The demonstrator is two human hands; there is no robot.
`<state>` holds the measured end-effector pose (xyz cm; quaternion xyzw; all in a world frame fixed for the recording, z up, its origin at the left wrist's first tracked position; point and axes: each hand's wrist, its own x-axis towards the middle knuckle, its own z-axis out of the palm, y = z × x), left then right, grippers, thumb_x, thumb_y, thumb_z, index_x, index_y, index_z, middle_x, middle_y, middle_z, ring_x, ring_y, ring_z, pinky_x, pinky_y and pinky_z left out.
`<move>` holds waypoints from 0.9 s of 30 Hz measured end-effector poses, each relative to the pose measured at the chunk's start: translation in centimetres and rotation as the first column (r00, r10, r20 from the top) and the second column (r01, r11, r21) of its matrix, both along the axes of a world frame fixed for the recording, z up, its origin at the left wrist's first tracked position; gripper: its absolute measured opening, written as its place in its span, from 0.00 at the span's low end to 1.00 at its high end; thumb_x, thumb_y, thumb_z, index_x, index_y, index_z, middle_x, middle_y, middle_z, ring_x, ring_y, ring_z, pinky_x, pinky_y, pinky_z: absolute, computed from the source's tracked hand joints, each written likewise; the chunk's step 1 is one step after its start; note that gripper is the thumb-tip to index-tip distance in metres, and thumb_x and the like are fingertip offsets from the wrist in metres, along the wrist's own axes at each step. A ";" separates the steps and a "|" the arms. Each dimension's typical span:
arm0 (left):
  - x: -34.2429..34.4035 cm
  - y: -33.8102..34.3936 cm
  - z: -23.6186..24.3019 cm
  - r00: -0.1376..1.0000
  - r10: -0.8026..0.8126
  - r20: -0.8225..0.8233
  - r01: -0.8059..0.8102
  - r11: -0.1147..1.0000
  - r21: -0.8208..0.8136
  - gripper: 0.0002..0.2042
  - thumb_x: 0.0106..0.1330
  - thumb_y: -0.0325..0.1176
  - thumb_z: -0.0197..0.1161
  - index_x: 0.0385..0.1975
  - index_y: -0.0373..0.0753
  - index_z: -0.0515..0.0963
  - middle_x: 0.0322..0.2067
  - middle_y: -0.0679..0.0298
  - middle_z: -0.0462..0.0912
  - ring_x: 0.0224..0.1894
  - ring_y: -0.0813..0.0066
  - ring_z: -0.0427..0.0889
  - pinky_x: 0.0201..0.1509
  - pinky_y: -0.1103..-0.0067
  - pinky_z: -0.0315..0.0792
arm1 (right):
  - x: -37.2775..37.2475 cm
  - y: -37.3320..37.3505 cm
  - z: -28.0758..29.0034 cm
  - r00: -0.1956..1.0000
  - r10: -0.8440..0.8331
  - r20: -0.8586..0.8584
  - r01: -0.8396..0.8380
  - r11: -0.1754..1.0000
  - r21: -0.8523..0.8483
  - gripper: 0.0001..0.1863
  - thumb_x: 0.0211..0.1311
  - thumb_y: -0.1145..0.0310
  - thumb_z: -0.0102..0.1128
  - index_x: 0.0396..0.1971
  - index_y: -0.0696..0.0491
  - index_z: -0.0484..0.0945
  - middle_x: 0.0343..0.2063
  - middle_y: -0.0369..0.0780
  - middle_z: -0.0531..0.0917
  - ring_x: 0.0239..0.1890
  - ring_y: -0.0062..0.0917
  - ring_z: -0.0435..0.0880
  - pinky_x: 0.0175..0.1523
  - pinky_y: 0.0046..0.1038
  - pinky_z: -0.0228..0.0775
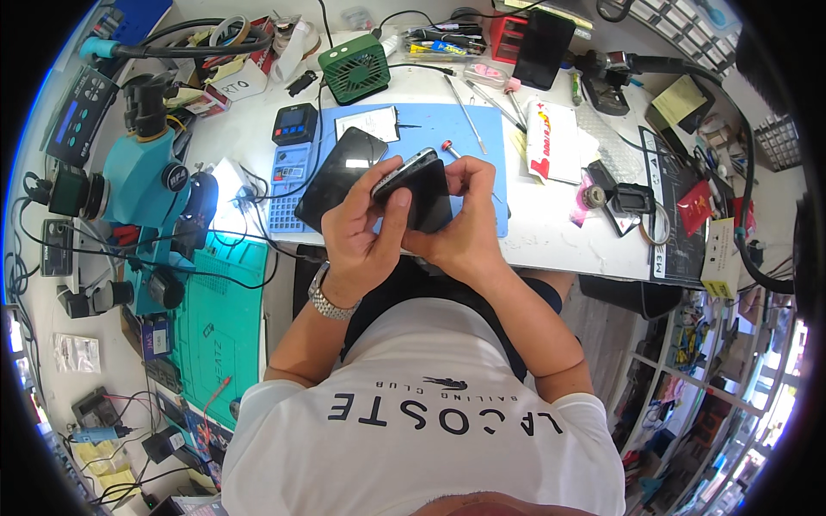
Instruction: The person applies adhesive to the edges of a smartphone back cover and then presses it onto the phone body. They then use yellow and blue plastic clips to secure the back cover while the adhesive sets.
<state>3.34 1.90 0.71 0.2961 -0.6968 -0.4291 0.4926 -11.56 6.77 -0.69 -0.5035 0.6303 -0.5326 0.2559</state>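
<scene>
Above the front of the blue work mat (422, 123), I hold a black smartphone (426, 196) in both hands, its silver edge tilted up and away from me. My left hand (357, 225) grips its left side, thumb across the dark face. On the right side, the fingers of my right hand (469, 222) are curled around the phone. Whether its dark panel is parted from the frame, I cannot tell. Beside my left hand lies a glossy black tablet (342, 172), partly hidden by that hand. A small red-topped screwdriver (449, 148) rests just beyond the phone.
A green fan (355, 70) and a small black device with a display (294, 124) stand beyond the tablet. To the left are a teal microscope (151, 176) and a green mat (219, 318). Tweezers (466, 114) and a white-and-red packet (552, 142) lie right of centre.
</scene>
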 end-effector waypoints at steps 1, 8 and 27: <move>0.0 0.0 0.0 1.000 0.008 0.003 -0.008 1.000 0.011 0.18 0.74 0.26 0.63 0.61 0.28 0.76 0.40 0.62 0.87 0.37 0.88 0.79 0.41 0.87 0.76 | 0.1 0.1 0.0 0.999 -0.014 -0.038 0.014 1.000 -0.007 0.48 0.32 0.68 0.89 0.54 0.55 0.63 0.42 0.43 0.68 0.44 0.33 0.71 0.51 0.33 0.69; 0.2 -0.3 -0.2 1.000 0.015 -0.023 -0.013 0.998 0.068 0.18 0.74 0.27 0.64 0.60 0.28 0.76 0.39 0.61 0.87 0.37 0.88 0.80 0.40 0.86 0.77 | 0.1 0.5 0.3 0.979 -0.015 -0.201 -0.041 0.961 -0.274 0.51 0.34 0.72 0.87 0.63 0.50 0.67 0.46 0.46 0.71 0.50 0.38 0.72 0.53 0.36 0.70; 0.0 -0.3 -0.1 0.996 -0.045 -0.077 0.051 0.995 0.083 0.16 0.74 0.27 0.63 0.58 0.28 0.77 0.34 0.66 0.86 0.28 0.91 0.76 0.29 0.88 0.71 | -0.7 1.6 0.3 0.958 0.012 -0.287 -0.091 0.960 -0.264 0.55 0.35 0.67 0.87 0.71 0.46 0.69 0.46 0.43 0.72 0.48 0.35 0.74 0.49 0.33 0.75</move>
